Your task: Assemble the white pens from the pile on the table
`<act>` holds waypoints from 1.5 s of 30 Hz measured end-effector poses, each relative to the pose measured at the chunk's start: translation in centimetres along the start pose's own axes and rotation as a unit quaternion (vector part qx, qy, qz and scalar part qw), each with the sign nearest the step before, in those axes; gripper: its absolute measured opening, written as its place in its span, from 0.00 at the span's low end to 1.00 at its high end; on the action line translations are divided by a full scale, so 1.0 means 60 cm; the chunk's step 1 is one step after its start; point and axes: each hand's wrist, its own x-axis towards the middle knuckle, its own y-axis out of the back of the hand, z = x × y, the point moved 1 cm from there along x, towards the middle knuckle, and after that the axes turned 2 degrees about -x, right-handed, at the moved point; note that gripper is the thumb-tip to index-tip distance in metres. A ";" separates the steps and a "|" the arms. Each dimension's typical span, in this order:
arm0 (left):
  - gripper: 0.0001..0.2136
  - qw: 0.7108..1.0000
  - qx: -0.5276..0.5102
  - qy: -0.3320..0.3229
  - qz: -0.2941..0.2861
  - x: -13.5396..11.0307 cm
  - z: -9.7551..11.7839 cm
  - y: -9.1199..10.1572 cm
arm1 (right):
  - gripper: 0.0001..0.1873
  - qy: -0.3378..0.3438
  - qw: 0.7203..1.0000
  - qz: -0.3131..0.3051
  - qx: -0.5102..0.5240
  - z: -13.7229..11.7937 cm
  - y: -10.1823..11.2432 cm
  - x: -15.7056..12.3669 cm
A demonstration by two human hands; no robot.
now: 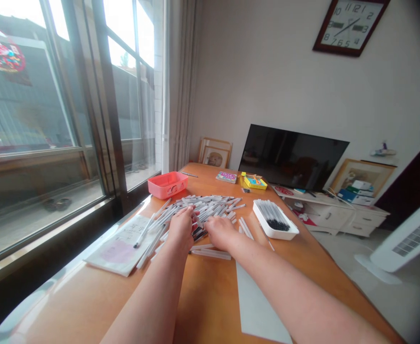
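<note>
A heap of several white pens lies spread across the orange wooden table. My left hand rests on the near left part of the heap, fingers curled down over some pens. My right hand sits just beside it on the heap's near edge, fingers bent over a few pens with dark tips. What the fingers enclose is hidden under the hands. A white tray filled with pens, dark ends toward me, stands to the right of the heap.
A pink plastic tub stands at the far left of the table. A printed sheet lies at the left edge, white paper near me. Small boxes, a television, a low cabinet and a white fan are beyond.
</note>
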 end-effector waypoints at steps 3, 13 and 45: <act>0.15 1.000 -0.019 0.013 0.000 -0.001 0.002 -0.001 | 0.14 0.016 1.000 -0.008 -0.005 -0.002 -0.001 0.007; 0.14 0.999 -0.051 0.014 0.000 -0.007 0.014 -0.004 | 0.14 0.025 1.000 0.000 -0.003 0.000 0.004 0.002; 0.15 0.893 0.257 0.059 -0.365 -0.083 -0.044 -0.063 | 0.15 -0.281 0.526 0.406 0.692 0.109 0.021 -0.176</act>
